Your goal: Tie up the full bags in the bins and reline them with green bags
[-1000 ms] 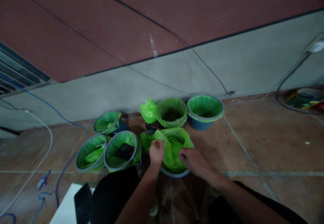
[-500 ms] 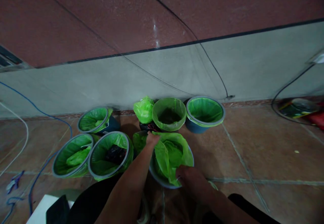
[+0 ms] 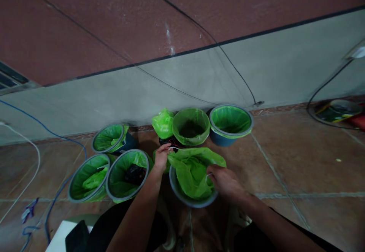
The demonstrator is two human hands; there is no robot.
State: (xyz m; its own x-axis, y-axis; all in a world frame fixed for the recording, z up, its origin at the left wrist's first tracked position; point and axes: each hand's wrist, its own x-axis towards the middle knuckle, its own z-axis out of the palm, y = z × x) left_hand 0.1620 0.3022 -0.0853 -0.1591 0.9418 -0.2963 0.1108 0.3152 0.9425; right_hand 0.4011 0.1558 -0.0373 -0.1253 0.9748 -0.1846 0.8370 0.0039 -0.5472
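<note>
Nearest, lower left: one dark flat slab [image 3: 77, 237], lying on a white surface [image 3: 57, 237].

Hands, two, mine, both bare. Left hand [image 3: 162, 157]: fingertips pinched on a white drawstring [image 3: 174, 148], at the left edge of the bag's mouth. Right hand [image 3: 225, 179]: fingers curled closed on the drawstring, a short white loop showing beside them, at the bag's right side.

Green bag [image 3: 189, 176], one: thin, translucent, mouth drawn wide between my hands, lower part inside a round bucket [image 3: 196, 205] on the floor before me.

To the left, grey-rimmed buckets, green-lined, three: one containing a black bundle [image 3: 135, 173]; one containing a green bundle [image 3: 95, 179]; one farther back [image 3: 131, 141], tilted.

Behind my bucket, in a row: one bulging green bag, lighter and shiny [image 3: 163, 124]; one container covered in pale green film [image 3: 191, 141], dark inside; one blue bucket [image 3: 222, 140], green-lined, upright.

Farthest: a wall [image 3: 176, 81], grey below, dull red above, crossed by a black cable [image 3: 238, 71].
</note>
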